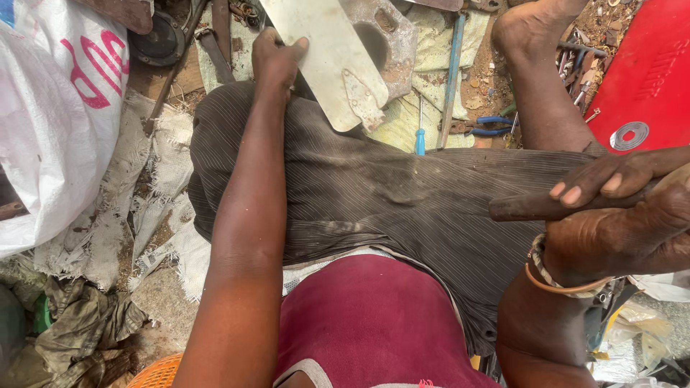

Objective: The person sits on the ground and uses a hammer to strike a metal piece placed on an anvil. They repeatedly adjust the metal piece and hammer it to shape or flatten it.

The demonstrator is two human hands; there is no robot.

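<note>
A big white sack (50, 122) with pink marks sits at the left. A red panel (647, 72) lies at the top right. Blue-handled pliers (489, 126) rest near a blue screwdriver (420, 136). An orange basket (154, 372) peeks in at the bottom, beside dirty rags (79, 323).

two hands (277, 61) (618, 215) — one metal plate (323, 50), one screwdriver (420, 136), one pliers (489, 126)

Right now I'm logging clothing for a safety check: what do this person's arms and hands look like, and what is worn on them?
Both arms are bare, with no sleeves and no gloves. The left hand wears nothing visible. The right hand has bands at its wrist: a thin orange-brown bangle and a pale braided cord beside it. Both hands look dusty from work.
</note>
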